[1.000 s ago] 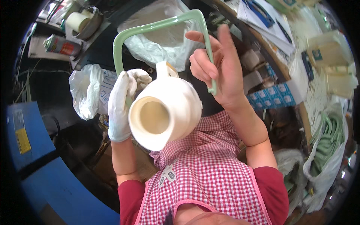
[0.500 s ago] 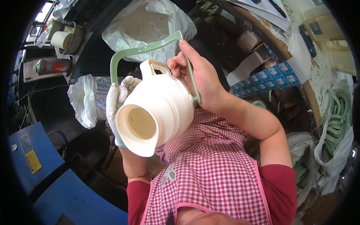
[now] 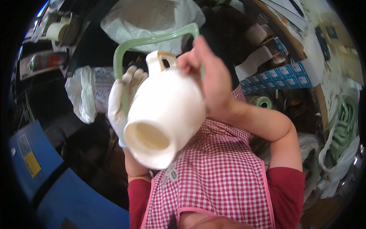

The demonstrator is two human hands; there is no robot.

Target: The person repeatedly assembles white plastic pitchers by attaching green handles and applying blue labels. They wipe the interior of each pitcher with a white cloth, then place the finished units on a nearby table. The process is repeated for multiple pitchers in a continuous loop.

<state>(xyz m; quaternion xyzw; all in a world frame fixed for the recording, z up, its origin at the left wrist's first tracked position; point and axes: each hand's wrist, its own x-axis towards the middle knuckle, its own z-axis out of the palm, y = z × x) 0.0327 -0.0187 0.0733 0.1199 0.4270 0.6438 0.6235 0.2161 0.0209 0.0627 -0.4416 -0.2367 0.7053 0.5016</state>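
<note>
A cream plastic jug body (image 3: 167, 103) hangs in front of my apron, tilted so its round mouth and spout face down toward me. A small cream grip loop (image 3: 154, 65) sticks up at its far side. Around it arches a green carrying handle (image 3: 152, 39). My left hand (image 3: 117, 108), in a whitish glove, is closed about the left side of the jug and the handle's left arm. Bare, my right hand (image 3: 216, 82) wraps the handle's right arm against the jug's right side; motion blurs it, and the joint there is hidden.
Beyond the jug lies a large clear plastic bag (image 3: 148, 17). More green handles fill a bag (image 3: 341, 133) at the right. A blue patterned box (image 3: 278, 78) stands right of my arm, a spray can (image 3: 47, 61) at the far left. Blue panels (image 3: 82, 200) lie lower left.
The jug has shifted a little right and nearer to me. My right hand has moved slightly right, pressing along the handle's right arm; the handle's top sits farther right.
</note>
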